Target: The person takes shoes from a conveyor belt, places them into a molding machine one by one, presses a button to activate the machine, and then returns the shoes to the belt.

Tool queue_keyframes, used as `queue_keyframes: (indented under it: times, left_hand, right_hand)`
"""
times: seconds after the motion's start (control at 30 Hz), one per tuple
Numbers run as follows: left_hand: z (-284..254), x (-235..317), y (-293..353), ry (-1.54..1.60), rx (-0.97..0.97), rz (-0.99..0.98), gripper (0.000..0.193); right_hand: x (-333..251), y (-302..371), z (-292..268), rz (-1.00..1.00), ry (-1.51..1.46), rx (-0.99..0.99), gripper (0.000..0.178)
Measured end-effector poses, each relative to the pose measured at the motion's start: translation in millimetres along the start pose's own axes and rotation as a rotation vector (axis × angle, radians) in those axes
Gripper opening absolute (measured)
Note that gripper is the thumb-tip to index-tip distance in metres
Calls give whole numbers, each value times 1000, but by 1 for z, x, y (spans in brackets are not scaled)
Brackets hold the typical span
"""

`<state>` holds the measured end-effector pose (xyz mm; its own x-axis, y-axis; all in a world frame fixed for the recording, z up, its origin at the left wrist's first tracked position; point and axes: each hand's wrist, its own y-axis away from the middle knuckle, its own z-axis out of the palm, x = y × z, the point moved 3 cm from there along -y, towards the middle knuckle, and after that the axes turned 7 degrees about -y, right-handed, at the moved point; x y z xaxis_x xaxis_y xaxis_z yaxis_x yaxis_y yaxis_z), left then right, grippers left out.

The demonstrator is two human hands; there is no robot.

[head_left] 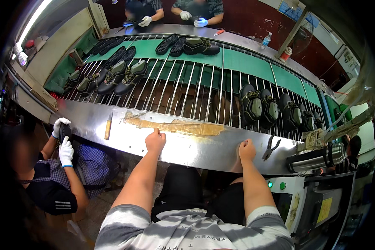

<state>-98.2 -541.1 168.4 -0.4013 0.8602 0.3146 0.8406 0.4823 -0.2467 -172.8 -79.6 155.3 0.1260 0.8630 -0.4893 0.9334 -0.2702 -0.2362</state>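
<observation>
My left hand [155,142] rests as a closed fist on the near metal ledge [183,152], with nothing seen in it. Farther right, my right hand [247,150] is curled into a fist on the same ledge, likewise with no object showing. A knife with a yellowish handle [108,129] lies left of my left hand. Just beyond that hand, brown tape [187,126] is stuck to the metal. Dark-handled pliers [271,148] lie close to the right of my right hand.
Dark work shoes stand on the metal rollers at left [131,78] and right [251,105]. Soles [167,44] and another shoe [201,46] lie on the green belt [237,58]. A steel thermos [314,158] lies at right. Gloved co-workers stand opposite; another at left holds a dark shoe part [65,132].
</observation>
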Motion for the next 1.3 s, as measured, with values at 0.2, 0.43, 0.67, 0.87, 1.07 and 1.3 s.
queue_keyframes:
  times: [0.2,0.43,0.67,0.87,1.07,1.3]
  left_hand:
    - [2,2,0,50,3,-27,14]
    - [2,1,1,37,-51,-44,12]
    - [-2,0,0,43,-98,-54,14]
    - [-2,0,0,30,-70,-29,14]
    - [7,-9,1,2,-27,-28,14]
    - [6,-8,0,45,-73,-48,13]
  right_hand:
    - [3,-1,0,-1,-57,29,14]
    - [-3,1,-7,33,-61,16,14]
    - [0,0,-4,22,-23,47,12]
    - [0,-1,-3,37,-37,25,12]
    - [-17,-1,-9,56,-15,-6,13]
    - [-124,-35,38,-461,-229,-227,24]
